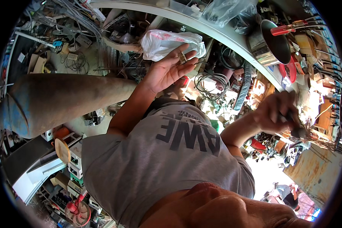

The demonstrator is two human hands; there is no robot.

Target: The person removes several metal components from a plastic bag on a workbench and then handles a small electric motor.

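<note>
My left hand (pixel 171 67) is raised palm up beside a white plastic bag (pixel 173 42). Between its fingers it holds a small brass-coloured metal piece (pixel 183 57). At the right, my right hand (pixel 276 114) is blurred, its fingers curled around a dark object (pixel 287 118) whose kind I cannot tell. Past that hand, thin wires or rods (pixel 322 138) run toward the right rim; whether they touch the held object is unclear. The two hands are well apart, one on each side of my grey shirt.
A metal pot (pixel 269 42) and red-handled screwdrivers (pixel 285 29) are at the upper right. Coiled cable (pixel 212 87) lies ahead among clutter. A large rusty cylinder (pixel 68 99) extends across the left. A red fan (pixel 77 212) is lower left. Another person (pixel 290 198) is at the lower right.
</note>
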